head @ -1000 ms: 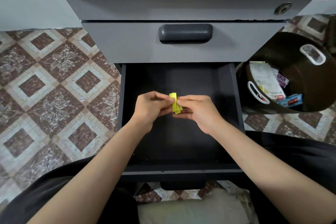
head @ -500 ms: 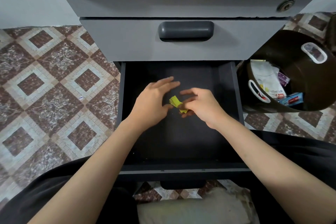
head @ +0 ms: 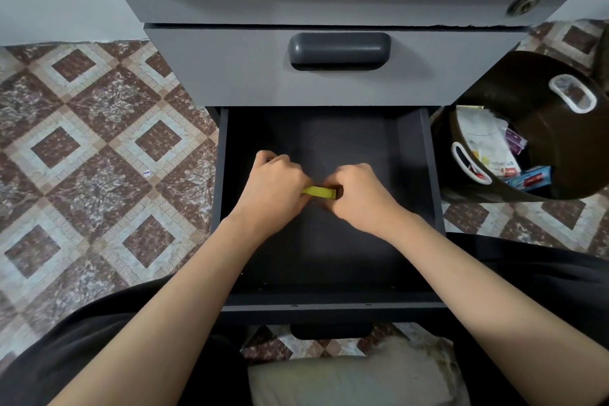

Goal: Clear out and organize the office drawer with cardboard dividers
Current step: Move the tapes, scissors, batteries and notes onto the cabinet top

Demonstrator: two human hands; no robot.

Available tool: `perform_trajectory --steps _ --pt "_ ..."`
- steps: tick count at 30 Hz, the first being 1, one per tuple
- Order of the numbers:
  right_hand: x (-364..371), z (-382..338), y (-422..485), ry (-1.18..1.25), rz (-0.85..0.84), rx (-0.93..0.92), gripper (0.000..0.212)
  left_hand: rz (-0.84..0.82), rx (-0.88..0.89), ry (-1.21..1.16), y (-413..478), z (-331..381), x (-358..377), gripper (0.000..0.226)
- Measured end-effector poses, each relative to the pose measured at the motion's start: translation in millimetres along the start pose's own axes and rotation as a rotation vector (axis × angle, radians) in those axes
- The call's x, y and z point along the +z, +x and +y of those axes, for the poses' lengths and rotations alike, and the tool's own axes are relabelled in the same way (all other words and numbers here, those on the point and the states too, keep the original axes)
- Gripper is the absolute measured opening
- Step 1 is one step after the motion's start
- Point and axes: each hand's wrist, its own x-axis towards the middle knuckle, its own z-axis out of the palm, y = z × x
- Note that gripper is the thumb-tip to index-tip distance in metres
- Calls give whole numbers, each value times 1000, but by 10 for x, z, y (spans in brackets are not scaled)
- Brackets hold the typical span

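- Holding a small yellow strip (head: 319, 191) between both hands over the middle of the open drawer (head: 222, 175), about midway between its left and right walls.
- Left hand (head: 276, 188): fingers curled, gripping the strip's left end. The knuckles hide the contact itself.
- Right hand (head: 359, 194): fingers curled, pinching the right end. The strip lies level between the two hands.
- Material not certain; it looks like folded paper. The two-ended grip suggests it is being flattened, stretched or unfolded, perhaps before being thrown away.
- Cannot tell whether the strip touches the drawer bottom or sits just above it.
- Drawer interior: dark, with nothing else visible inside. Judgement: the clearing step is nearly done and this strip is the last leftover.
- No cardboard dividers in view, so the organizing step is not yet begun.
- Brown bin (head: 527, 102) stands on the tiled floor (head: 99, 158) just beside the drawer's right wall. It holds papers and small packets and is within easy reach for discards.
- Upper drawer (head: 329, 89) is closed and its handle (head: 339, 50) untouched.
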Motion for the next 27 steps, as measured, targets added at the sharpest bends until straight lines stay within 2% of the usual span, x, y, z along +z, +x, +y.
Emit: perform_trajectory --steps 3,7,11,15,20,27 --pt "37 29 11 -108 37 -56 13 -12 2 1 0 1 10 26" --pt "27 32 15 -136 65 -92 18 -47 -16 14 14 11 11 25" --pt "-19 -12 15 -315 72 -33 38 -40 -63 23 17 -8 -7 27" --pt "-84 -45 -14 -446 40 58 27 -61 -103 20 28 -20 -10 28" --pt "-45 -123 -92 -446 22 30 20 -55 -76 30 39 33 -16 27" --pt "-15 -80 -21 -383 97 -8 20 -59 -80 24 41 19 -16 28"
